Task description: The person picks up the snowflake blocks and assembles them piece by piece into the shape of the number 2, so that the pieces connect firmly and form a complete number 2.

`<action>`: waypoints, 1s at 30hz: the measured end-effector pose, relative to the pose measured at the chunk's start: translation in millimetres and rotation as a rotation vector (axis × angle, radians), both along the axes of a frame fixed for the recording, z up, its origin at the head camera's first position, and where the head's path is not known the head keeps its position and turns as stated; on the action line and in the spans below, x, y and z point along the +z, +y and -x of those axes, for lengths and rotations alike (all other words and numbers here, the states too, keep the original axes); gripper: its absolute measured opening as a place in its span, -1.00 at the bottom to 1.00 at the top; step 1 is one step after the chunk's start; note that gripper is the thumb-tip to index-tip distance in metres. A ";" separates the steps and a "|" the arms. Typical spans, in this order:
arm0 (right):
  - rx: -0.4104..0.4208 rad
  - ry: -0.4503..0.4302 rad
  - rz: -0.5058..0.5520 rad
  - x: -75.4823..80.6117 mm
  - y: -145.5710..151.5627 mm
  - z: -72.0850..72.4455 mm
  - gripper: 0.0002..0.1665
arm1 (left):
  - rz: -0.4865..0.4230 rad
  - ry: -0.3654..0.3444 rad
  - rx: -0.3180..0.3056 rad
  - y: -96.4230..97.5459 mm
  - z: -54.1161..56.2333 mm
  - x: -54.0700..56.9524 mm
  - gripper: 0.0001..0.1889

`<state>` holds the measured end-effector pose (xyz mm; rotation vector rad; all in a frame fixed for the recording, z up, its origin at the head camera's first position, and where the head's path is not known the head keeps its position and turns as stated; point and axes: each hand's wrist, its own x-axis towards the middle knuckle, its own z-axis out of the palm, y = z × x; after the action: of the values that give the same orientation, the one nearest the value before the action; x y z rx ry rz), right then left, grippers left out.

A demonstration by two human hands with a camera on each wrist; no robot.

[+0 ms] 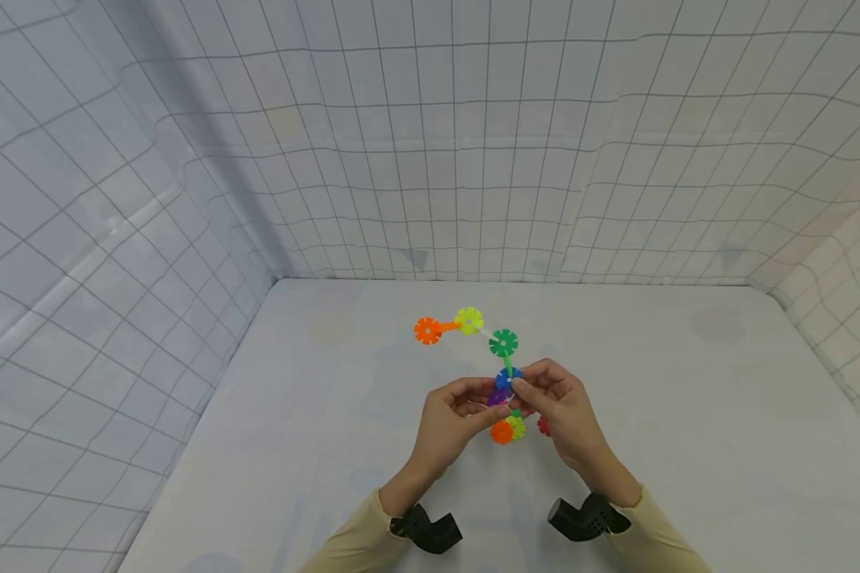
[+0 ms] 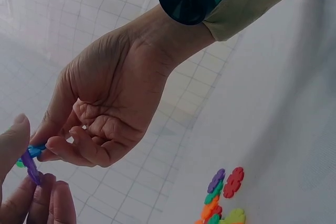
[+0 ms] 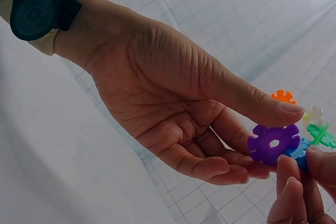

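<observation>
My left hand [image 1: 446, 426] pinches a purple notched building disc [image 3: 274, 144] between thumb and fingers. My right hand [image 1: 560, 410] pinches a blue notched disc [image 1: 507, 378], its thumb on the disc's face. Purple and blue meet at their edges; whether their slots interlock cannot be told. From the blue disc a chain runs up and leftward through a light green disc [image 3: 319, 134] seen edge-on, a green disc [image 1: 503, 343], a white disc [image 3: 315, 115], a yellow disc [image 1: 469, 321] and an orange disc [image 1: 427, 330]. Fingers partly hide the joint.
Below the hands, loose discs lie on the white table [image 1: 315, 446]: an orange disc [image 1: 502, 432], a yellow-green disc [image 2: 235, 217], a red disc [image 2: 233, 182], a purple disc [image 2: 216, 180] and others. White grid-patterned sheeting [image 1: 430, 159] walls the table's back and sides.
</observation>
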<state>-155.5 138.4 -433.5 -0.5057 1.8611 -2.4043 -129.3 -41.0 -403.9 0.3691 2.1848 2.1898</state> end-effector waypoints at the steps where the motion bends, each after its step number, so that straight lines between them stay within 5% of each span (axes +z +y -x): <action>1: -0.005 -0.006 -0.006 0.4 0.2 -0.2 -0.94 | 0.011 -0.001 -0.009 0.0 0.0 0.1 -0.68; 5: -0.037 -0.055 -0.035 2.2 0.8 -0.1 -0.97 | 0.062 -0.016 -0.049 0.1 1.1 -3.2 -0.72; 12: -0.094 -0.143 -0.073 3.9 2.6 2.7 -0.85 | 0.034 -0.051 -0.072 -1.0 18.1 -43.5 -0.66; 15: -0.102 -0.168 -0.078 3.7 3.9 3.9 -0.84 | 0.057 -0.046 -0.049 -1.7 23.0 -52.3 -0.63; 19: -0.096 -0.196 -0.064 3.0 4.6 5.3 -0.88 | 0.305 0.011 -0.027 -0.9 27.4 -70.8 -0.71; 24: -0.089 -0.216 -0.045 3.0 4.4 5.9 -0.94 | 0.646 0.118 -0.070 1.1 26.3 -91.8 -0.70; 30: -0.088 -0.233 -0.052 2.9 4.3 6.6 -0.94 | 0.770 0.154 -0.054 3.6 24.1 -100.8 -0.68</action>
<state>-162.1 142.7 -430.6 -0.1353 1.8736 -2.3417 -153.3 -37.3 -504.7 0.5446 2.8162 1.1674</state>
